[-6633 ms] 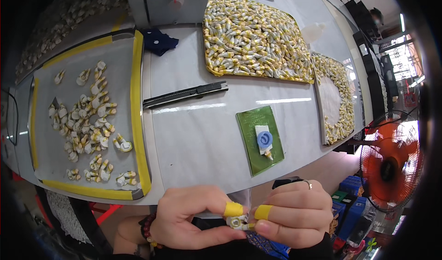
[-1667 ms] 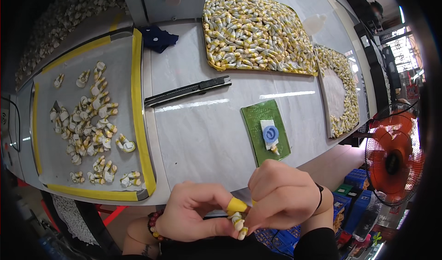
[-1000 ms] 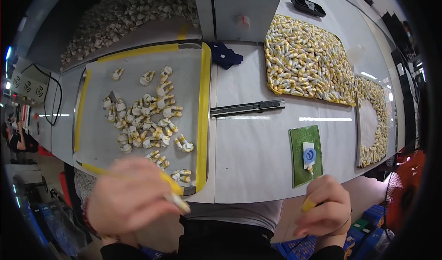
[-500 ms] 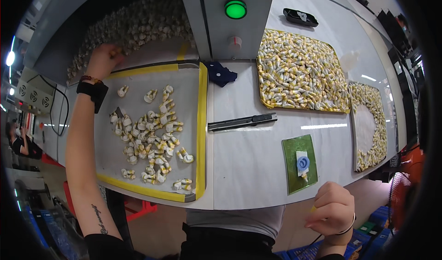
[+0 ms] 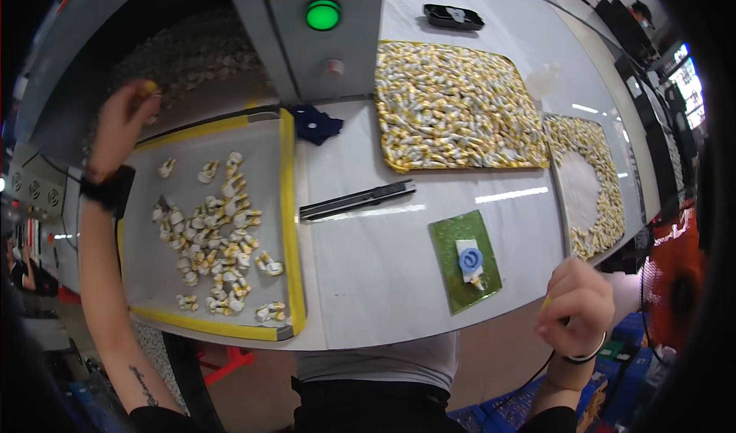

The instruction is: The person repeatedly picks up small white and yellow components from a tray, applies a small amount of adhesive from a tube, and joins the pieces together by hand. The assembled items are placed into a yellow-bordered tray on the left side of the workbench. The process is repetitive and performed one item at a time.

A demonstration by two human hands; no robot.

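Observation:
My left hand (image 5: 123,126) is raised at the near edge of a dark recess, its thumb and fingers pinching a small yellow-tipped piece (image 5: 150,88). Behind it in the recess lies a heap of small whitish pieces (image 5: 192,53), dim in the shadow. Just below this hand a yellow-taped tray (image 5: 146,272) holds scattered white-and-yellow pieces (image 5: 207,237), several in small clusters. My right hand (image 5: 576,306) is curled closed in front of the table's right edge. A speck of yellow shows at its fingers, too small to name.
A green pad (image 5: 487,272) bears a blue ring-shaped item (image 5: 471,261). A black utility knife (image 5: 358,199) lies beside the tray, near a dark cloth (image 5: 316,125). Two trays of yellow-and-white pieces, one full (image 5: 460,107) and one partly filled (image 5: 606,164), stand right. A green light (image 5: 323,14) glows.
The whole view has swung to the right, so the table appears further left. My left hand has lifted away from the heap with the yellow-tipped piece. My right hand stays closed.

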